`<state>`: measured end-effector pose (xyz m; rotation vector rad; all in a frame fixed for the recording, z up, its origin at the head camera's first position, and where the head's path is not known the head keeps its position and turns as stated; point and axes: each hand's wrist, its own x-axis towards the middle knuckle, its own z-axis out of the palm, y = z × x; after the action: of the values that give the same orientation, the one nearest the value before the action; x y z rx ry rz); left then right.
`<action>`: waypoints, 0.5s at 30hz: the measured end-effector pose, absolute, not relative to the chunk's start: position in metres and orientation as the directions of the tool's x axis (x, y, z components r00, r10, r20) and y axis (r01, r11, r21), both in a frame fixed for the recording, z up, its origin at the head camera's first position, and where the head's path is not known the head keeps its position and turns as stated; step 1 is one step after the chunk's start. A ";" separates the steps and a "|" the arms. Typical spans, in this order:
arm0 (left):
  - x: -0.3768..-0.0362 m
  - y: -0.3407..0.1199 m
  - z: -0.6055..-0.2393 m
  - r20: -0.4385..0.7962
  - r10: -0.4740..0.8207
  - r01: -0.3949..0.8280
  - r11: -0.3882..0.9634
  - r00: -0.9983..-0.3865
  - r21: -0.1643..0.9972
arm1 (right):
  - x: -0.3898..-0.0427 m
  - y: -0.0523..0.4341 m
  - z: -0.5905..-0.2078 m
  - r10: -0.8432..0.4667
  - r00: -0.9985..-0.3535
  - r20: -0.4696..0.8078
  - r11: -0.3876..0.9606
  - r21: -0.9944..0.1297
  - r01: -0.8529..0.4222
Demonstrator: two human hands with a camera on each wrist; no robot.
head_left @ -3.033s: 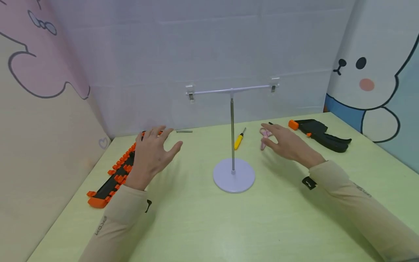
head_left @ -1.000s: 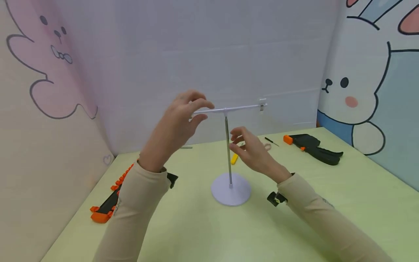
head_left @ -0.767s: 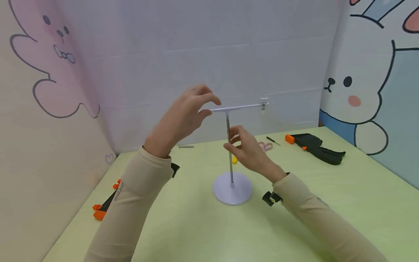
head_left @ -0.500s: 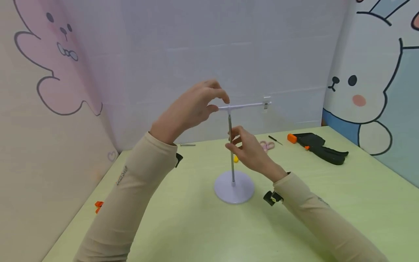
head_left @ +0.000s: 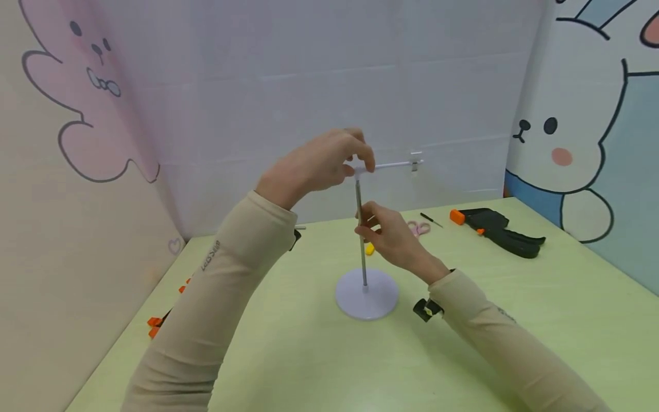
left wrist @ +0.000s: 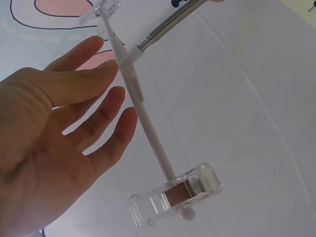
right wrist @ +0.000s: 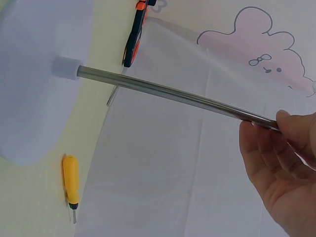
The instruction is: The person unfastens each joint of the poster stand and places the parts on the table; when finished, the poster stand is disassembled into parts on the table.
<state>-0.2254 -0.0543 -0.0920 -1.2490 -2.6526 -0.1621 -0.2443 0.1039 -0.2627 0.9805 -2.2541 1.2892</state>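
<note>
A white T-shaped stand (head_left: 366, 292) sits upright in the middle of the green tabletop (head_left: 329, 366). The left hand (head_left: 319, 163) pinches its crossbar (head_left: 393, 165) at the joint with the pole, while the right hand (head_left: 391, 234) grips the metal pole (head_left: 361, 257) halfway up. Scissors (head_left: 419, 228) and a black-and-orange tool (head_left: 496, 232) lie farther right.

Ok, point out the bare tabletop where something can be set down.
Bare patches on the pale green table: the near edge in front of the round white stand base, and the right side nearer than the black clamp with orange tip. The far middle is crowded: yellow-handled screwdriver, pink scissors, both hands at the stand.
</note>
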 end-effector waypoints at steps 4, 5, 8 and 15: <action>-0.228 -0.053 -0.091 0.210 0.745 0.766 0.643 -0.633 0.026 | -0.246 0.105 -0.263 -0.398 -0.687 0.608 0.338 -0.599 -0.726; -0.229 -0.053 -0.091 0.206 0.745 0.765 0.644 -0.635 0.028 | -0.246 0.105 -0.263 -0.399 -0.688 0.606 0.338 -0.600 -0.725; -0.231 -0.052 -0.090 0.198 0.743 0.762 0.647 -0.640 0.036 | -0.247 0.105 -0.264 -0.402 -0.690 0.602 0.333 -0.606 -0.723; -0.233 -0.048 -0.088 0.180 0.751 0.768 0.639 -0.636 0.050 | -0.247 0.110 -0.264 -0.405 -0.692 0.598 0.333 -0.608 -0.720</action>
<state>-0.2327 -0.0484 -0.0876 -1.2649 -2.7127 -0.1827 -0.2468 0.1097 -0.2643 1.0004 -2.2643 1.2977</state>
